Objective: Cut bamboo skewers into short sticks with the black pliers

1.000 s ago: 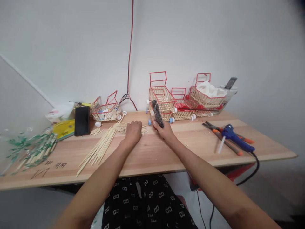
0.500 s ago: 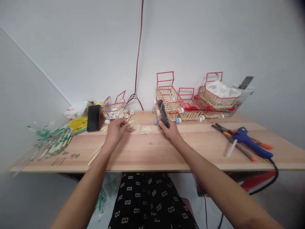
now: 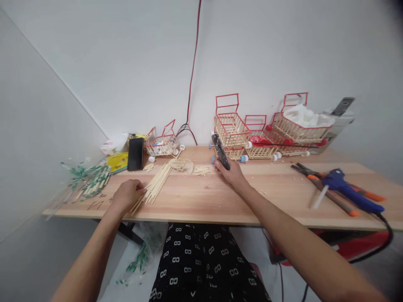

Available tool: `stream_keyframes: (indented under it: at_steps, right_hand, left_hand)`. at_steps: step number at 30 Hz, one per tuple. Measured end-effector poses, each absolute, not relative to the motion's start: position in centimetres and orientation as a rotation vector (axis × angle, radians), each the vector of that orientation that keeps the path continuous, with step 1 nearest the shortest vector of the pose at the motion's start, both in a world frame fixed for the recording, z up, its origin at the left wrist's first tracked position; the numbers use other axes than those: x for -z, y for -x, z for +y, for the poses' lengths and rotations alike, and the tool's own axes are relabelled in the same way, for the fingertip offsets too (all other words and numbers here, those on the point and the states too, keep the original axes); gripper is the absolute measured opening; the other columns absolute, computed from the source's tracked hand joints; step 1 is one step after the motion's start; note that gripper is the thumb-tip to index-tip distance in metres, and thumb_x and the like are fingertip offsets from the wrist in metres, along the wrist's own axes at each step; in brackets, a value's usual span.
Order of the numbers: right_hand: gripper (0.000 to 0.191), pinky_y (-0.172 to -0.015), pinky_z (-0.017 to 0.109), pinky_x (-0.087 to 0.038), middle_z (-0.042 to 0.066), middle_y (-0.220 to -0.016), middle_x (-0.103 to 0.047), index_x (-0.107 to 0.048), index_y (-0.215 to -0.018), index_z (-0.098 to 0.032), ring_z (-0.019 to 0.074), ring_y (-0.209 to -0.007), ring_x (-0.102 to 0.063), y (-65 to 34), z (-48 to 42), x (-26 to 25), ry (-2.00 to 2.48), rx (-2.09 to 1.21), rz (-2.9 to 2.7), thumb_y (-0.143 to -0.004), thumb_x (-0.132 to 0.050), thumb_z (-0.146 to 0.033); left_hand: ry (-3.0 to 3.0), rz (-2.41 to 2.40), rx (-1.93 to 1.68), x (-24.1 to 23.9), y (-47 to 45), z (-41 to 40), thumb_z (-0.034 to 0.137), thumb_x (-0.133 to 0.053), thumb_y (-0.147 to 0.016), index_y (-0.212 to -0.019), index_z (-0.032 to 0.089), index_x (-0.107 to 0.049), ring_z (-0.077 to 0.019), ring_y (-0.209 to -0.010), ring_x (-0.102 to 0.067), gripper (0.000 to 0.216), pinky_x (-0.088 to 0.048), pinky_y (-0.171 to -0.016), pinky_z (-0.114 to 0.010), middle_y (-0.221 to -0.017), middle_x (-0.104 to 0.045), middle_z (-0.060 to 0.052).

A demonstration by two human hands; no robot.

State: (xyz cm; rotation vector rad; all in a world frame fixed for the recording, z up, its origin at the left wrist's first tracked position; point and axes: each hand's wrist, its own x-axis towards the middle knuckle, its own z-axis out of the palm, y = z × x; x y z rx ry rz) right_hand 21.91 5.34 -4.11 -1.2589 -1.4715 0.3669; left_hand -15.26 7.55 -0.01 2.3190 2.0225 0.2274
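My left hand [image 3: 128, 196] rests low over the left of the table, fingers curled at the near ends of a fanned bundle of thin wooden sticks [image 3: 158, 181]. Whether a stick is pinched in those fingers is hidden. My right hand [image 3: 232, 172] is closed around a dark, mottled hand tool [image 3: 221, 152], which tilts up and to the left; its exact kind is unclear. Between my hands are a flat tan lump [image 3: 182, 165], partly under the sticks' far ends, and a small pile of short cut sticks [image 3: 202, 170].
Stick-built carts with red trim [image 3: 232, 126] line the wall. A blue glue gun [image 3: 341, 184] lies over orange-handled pliers [image 3: 346, 213] at right. A black phone [image 3: 135, 154], yellow packet [image 3: 117, 162] and plastic-wrapped sticks [image 3: 94, 181] are at left.
My left hand has moved from the tan lump, where it held a short stick, left and nearer to the bundle. My right hand still holds the dark tool. The view has shifted left.
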Motion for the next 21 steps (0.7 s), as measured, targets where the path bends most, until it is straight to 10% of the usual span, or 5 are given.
stream_keyframes:
  at_steps: [9, 21]
  right_hand:
    - [0.033, -0.07, 0.031, -0.045, 0.005, -0.076, -0.066, -0.064, -0.09, -0.016, 0.0203, -0.072, -0.06, -21.7, 4.9, 3.6, 1.25, -0.361, -1.499, -0.084, -0.052, -0.046]
    - [0.034, -0.056, 0.026, -0.039, -0.001, -0.058, -0.052, -0.062, -0.079, -0.016, 0.0139, -0.057, -0.048, -21.1, 4.4, 3.3, 1.183, -0.486, -1.465, -0.083, -0.056, -0.049]
  left_hand:
    - [-2.218, 1.831, -0.384, -0.7, 16.5, 7.9, 0.043, -0.058, -0.061, -0.042, 0.019, -0.049, -0.0136, -0.048, -0.043, 0.032, -0.024, -0.051, -0.024, -0.042, -0.048, 0.001]
    - [-1.316, 0.898, -0.852, -1.9, 5.4, 4.3, 0.042, -0.082, -0.057, -0.065, 0.014, -0.059, -0.0072, -0.055, -0.041, 0.037, -0.034, -0.053, -0.02, -0.061, -0.05, 0.003]
